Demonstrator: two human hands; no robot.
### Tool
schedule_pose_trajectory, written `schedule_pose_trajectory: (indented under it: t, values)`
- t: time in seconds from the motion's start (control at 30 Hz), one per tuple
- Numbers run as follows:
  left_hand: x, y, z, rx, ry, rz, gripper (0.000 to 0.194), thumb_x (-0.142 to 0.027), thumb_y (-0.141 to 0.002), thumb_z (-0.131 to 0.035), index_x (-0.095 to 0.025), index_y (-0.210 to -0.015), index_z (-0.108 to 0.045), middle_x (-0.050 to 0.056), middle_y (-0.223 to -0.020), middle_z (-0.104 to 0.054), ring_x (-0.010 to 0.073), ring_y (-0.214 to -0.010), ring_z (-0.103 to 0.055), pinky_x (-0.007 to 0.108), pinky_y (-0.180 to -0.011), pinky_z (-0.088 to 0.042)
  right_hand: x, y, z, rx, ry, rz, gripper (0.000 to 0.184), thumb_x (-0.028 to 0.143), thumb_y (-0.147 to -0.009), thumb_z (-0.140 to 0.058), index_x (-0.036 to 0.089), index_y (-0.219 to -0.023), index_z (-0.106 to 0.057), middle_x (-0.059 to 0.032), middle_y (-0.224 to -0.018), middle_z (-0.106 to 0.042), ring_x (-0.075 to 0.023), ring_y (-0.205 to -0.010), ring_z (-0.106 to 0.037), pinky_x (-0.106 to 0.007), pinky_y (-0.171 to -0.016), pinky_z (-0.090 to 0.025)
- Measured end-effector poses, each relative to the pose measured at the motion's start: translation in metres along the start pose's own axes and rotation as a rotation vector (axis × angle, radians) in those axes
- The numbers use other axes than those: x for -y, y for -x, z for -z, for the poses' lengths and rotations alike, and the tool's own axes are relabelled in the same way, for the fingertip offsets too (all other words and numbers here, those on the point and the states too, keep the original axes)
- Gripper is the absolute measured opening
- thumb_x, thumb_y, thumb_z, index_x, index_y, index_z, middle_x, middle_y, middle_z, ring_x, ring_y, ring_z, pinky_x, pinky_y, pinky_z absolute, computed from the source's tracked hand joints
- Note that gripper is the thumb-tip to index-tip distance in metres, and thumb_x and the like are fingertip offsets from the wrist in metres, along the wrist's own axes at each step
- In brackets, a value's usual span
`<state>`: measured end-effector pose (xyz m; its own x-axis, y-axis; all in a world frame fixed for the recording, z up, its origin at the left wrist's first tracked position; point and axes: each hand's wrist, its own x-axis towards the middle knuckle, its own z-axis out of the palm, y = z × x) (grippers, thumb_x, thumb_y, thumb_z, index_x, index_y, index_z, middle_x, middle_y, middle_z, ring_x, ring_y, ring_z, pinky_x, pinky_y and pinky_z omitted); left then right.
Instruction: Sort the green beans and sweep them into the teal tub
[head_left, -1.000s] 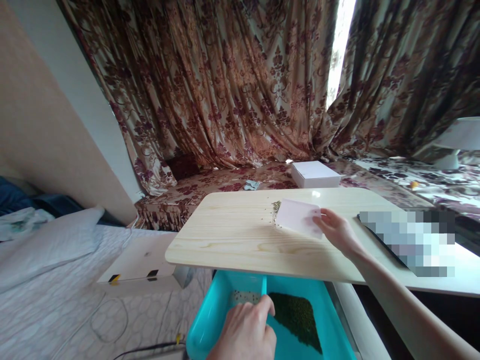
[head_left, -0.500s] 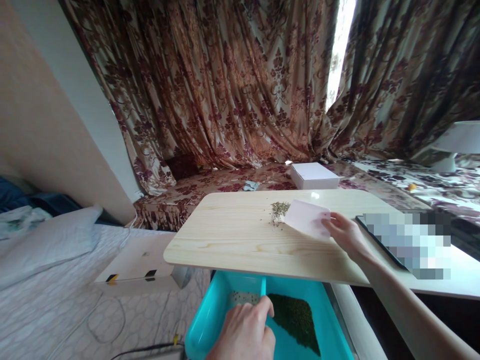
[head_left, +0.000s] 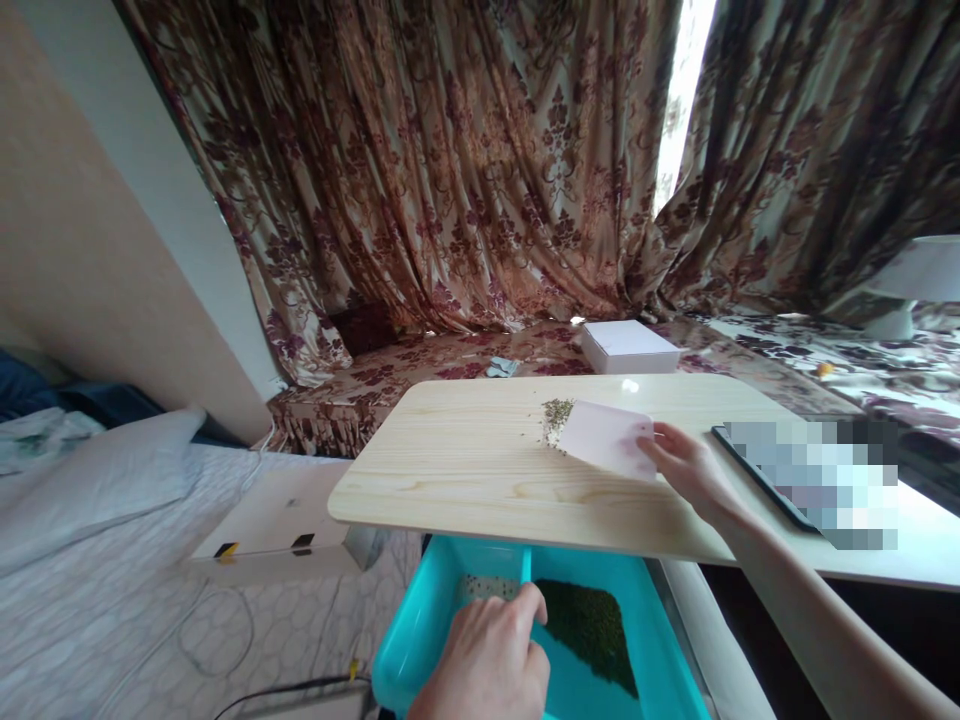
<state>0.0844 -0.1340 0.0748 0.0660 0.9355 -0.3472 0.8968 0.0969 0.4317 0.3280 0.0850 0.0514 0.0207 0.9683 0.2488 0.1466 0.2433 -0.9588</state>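
My right hand (head_left: 679, 458) pinches the right edge of a thin, pale translucent plastic scraper (head_left: 606, 438). The scraper's left edge lies against a small heap of green and whitish grains (head_left: 557, 412) on the pale wooden table (head_left: 450, 455). Below the table's front edge stands a turquoise divided bin (head_left: 409, 640). My left hand (head_left: 495, 650) is closed on its middle divider, with the fingertips partly hidden. Dark green grains (head_left: 589, 625) fill part of the right compartment, and whitish grains with dark specks (head_left: 487, 588) lie in the left one.
A dark-edged tablet (head_left: 802, 480), its screen blurred, lies on the table's right side. Behind the table are a white box (head_left: 630, 346) and patterned curtains (head_left: 465, 150). A white case (head_left: 285, 515) and a pillow (head_left: 112, 470) rest on the bed at left.
My right hand and the scraper have shifted slightly left, closer into the grain heap. My left hand stays on the bin's divider.
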Motion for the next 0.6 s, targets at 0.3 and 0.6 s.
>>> schedule_pose_trajectory:
  t: [0.3,0.6]
  values:
    - [0.001,0.000,-0.001,-0.003,0.024,-0.007,0.042,-0.018,-0.086,-0.039,-0.026,-0.120,-0.061,0.008,-0.113,-0.070,0.0266,-0.113,-0.061,0.039,-0.102,-0.042,0.011,0.016,0.012,-0.024,0.015,-0.001,0.035,0.051,-0.063,-0.082,0.025,-0.085,-0.072,-0.0071,-0.085,-0.081,-0.0269,-0.081,-0.076,-0.035,-0.066,-0.060]
    - [0.002,0.000,0.000,0.000,-0.007,-0.006,0.041,-0.019,-0.086,-0.038,-0.026,-0.121,-0.060,0.008,-0.111,-0.070,0.0270,-0.112,-0.061,0.040,-0.101,-0.043,0.013,0.026,0.014,-0.017,0.040,-0.002,0.036,0.053,-0.064,-0.082,0.024,-0.083,-0.074,-0.0073,-0.084,-0.080,-0.0256,-0.079,-0.075,-0.032,-0.061,-0.059]
